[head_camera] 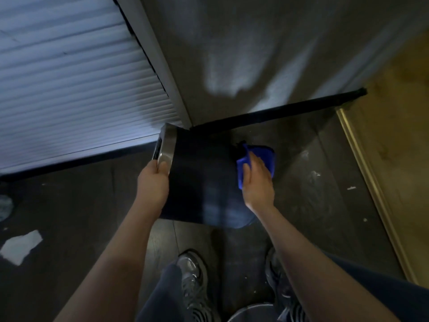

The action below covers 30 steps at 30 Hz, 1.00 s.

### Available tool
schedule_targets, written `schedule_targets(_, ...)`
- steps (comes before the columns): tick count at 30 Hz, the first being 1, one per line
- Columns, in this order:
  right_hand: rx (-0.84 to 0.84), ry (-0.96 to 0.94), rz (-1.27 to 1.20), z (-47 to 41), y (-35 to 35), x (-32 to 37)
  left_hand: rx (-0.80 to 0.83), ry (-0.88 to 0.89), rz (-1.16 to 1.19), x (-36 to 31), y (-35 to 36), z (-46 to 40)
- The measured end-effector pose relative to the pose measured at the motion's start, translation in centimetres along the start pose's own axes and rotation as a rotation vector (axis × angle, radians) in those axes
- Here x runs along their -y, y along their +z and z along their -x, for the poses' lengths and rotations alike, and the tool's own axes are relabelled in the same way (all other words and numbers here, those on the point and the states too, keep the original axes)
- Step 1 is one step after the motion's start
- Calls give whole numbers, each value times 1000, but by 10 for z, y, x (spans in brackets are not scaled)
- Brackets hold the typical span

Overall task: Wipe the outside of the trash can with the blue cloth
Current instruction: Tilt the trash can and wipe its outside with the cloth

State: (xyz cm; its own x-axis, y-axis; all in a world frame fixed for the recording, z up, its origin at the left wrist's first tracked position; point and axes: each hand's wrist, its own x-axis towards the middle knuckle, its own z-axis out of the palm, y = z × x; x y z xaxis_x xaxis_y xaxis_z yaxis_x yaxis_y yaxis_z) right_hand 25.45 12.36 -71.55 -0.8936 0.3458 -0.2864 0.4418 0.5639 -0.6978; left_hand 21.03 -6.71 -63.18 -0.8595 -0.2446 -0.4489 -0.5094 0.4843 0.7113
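Note:
A black trash can [202, 177] with a silver metal rim lies tipped on its side on the dark floor, its mouth to the left. My left hand [153, 182] grips the silver rim at the can's opening. My right hand [256, 180] presses the blue cloth [264, 154] against the can's right end, near its base. The cloth bunches out above and right of my fingers. Part of the can's base is hidden under the cloth and hand.
White window blinds [69, 89] fill the upper left, and a grey wall [255, 54] with a black baseboard meets the floor behind the can. A wooden cabinet edge [371, 170] runs down the right. A scrap of white paper [21, 247] lies at left. My shoes [192, 280] stand below.

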Motion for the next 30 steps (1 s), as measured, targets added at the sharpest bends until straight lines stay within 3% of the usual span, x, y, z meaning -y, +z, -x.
schedule_targets(3,-61,209,26,-8,2,12,12,25,-24,-6,5,0)
schedule_targets(5,-78,223,53,-13,10,40,15,33,-75,-9,9,0)
schedule_targets(8,-44,-88,25,-13,29,100,-15,65,-117,-12,13,-1)
schedule_targets(10,58,-257,-88,-5,36,132,13,59,-14,-11,14,0)
schedule_targets(13,217,-377,-141,0,32,133,34,42,7,-4,9,0)
schedule_targets(17,227,-431,-59,6,19,104,26,59,-16,-4,9,-1)
schedule_targets(23,56,-334,-135,4,18,103,114,157,-45,-8,9,9)
schedule_targets(25,78,-195,-275,-23,15,110,121,213,-127,-6,5,14)
schedule_targets(28,269,171,-373,-73,9,105,113,258,-181,5,-4,18)
schedule_targets(30,460,286,-304,-92,5,94,134,267,-167,13,-10,19)
